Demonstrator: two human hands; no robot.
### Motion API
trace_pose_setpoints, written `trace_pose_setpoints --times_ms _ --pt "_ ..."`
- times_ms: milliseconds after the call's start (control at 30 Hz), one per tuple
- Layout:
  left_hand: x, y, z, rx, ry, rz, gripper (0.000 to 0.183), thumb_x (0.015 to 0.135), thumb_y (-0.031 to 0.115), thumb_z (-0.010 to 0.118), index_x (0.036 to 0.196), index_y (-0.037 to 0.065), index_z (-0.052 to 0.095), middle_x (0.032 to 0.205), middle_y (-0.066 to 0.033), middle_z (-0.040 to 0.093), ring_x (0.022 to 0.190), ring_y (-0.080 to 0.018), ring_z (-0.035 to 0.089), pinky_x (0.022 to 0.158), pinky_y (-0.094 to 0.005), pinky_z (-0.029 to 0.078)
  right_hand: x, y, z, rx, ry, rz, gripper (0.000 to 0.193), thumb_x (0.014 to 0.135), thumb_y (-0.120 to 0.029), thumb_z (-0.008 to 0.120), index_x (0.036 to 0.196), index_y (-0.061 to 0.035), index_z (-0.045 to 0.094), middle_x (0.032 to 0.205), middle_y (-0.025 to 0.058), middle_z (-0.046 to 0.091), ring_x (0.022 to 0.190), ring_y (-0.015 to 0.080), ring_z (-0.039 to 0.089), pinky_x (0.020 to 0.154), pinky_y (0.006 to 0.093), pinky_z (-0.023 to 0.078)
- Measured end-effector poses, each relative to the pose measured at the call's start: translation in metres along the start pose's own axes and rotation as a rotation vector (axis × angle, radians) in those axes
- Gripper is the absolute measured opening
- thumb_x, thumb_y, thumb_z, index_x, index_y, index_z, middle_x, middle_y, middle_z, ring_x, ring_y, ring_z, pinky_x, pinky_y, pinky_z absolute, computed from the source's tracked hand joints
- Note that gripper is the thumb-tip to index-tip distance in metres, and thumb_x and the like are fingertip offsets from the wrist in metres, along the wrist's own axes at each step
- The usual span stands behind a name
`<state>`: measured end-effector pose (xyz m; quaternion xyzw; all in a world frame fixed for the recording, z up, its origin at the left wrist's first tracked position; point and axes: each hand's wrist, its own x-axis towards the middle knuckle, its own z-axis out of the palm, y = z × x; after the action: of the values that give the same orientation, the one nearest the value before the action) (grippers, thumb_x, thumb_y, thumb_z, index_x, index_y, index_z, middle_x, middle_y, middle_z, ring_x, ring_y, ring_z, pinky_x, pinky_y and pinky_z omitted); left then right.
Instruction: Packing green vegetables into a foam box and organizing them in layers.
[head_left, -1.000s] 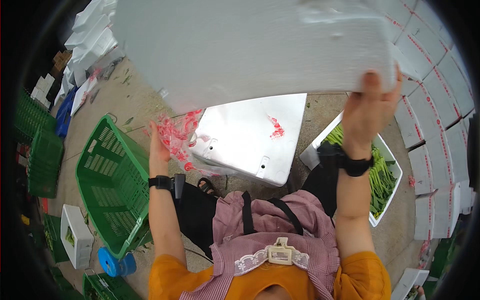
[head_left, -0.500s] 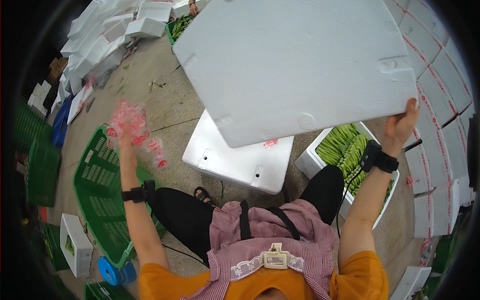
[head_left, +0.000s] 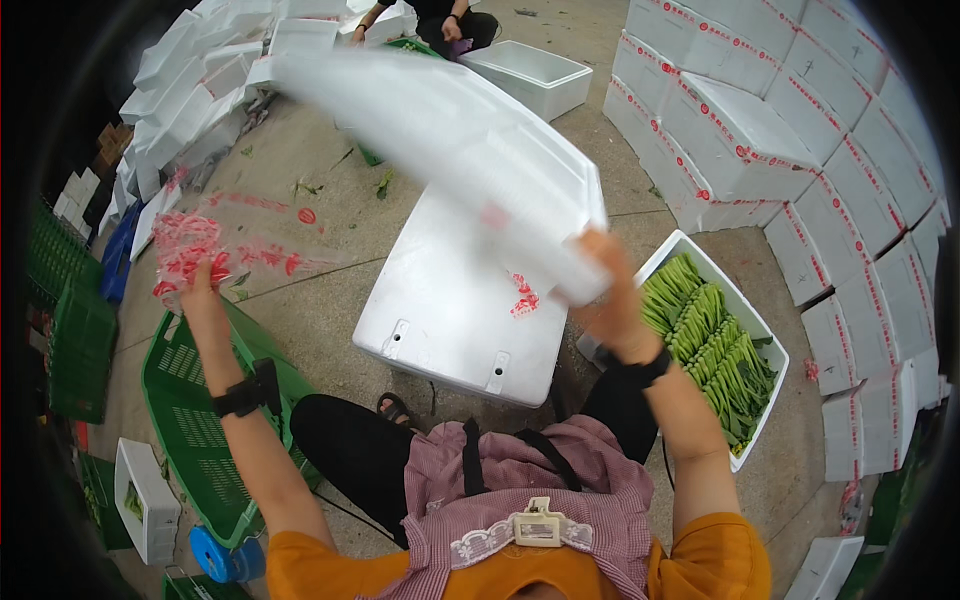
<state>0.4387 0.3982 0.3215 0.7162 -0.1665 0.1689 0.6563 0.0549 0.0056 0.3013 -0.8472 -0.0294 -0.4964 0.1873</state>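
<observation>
My right hand [head_left: 617,305] grips the near end of a white foam box lid [head_left: 470,140]. Tilted nearly edge-on and blurred by motion, the lid slants up and away to the left. Under it, between my knees, stands a white foam box [head_left: 440,300] with a scrap of red-printed tape on its top. My left hand [head_left: 203,290] is closed on a crumpled bunch of clear, red-printed packing tape [head_left: 187,243], whose loose strands trail right. Below that hand is a green plastic crate [head_left: 195,400]. By my right knee, green leafy vegetables [head_left: 705,350] lie in rows inside an open foam box [head_left: 771,338].
Taped foam boxes [head_left: 740,130] form a wall on the right. More foam boxes [head_left: 215,70] are heaped at the far left. Another person [head_left: 455,25] crouches at the back beside an open foam box [head_left: 535,75]. A blue round container [head_left: 228,555] sits at lower left.
The lid has swung from broadside to nearly edge-on, and my right hand has moved left and down with it. My left hand has shifted left with the tape, which now spreads out more.
</observation>
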Motion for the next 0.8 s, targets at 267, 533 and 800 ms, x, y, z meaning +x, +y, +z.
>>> trace_pose_setpoints --times_ms 267,533,800 --pt "-0.039 0.087 0.068 0.136 -0.184 0.125 0.033 0.087 0.014 0.061 0.116 -0.001 0.053 0.103 -0.0099 0.062 0.088 -0.0166 0.061 0.077 -0.0299 0.048 -0.170 -0.001 0.096 0.107 -0.716 -0.172 0.061 0.071 -0.010 0.065 0.129 -0.0042 0.044 0.103 0.0109 0.053 0.104 0.0278 0.050 0.097 0.0410 0.036" --pt "-0.163 0.053 0.222 0.239 -0.887 0.640 0.040 0.078 0.012 0.066 0.112 0.000 0.052 0.108 -0.0178 0.055 0.098 -0.0297 0.057 0.083 -0.0361 0.048 -0.152 -0.013 0.098 0.233 -0.372 0.414 0.067 0.071 -0.016 0.075 0.128 -0.0029 0.044 0.103 0.0150 0.057 0.087 0.0270 0.060 0.073 0.0338 0.049" --pt "-0.245 0.023 0.270 -0.026 -1.192 -0.373 0.058 0.074 0.020 0.074 0.119 -0.007 0.048 0.104 -0.0144 0.061 0.091 -0.0199 0.060 0.074 -0.0306 0.050 -0.113 0.003 0.085 0.233 -0.215 0.822 0.049 0.068 -0.006 0.072 0.114 -0.0052 0.055 0.095 0.0100 0.059 0.074 0.0182 0.062 0.059 0.0272 0.050"
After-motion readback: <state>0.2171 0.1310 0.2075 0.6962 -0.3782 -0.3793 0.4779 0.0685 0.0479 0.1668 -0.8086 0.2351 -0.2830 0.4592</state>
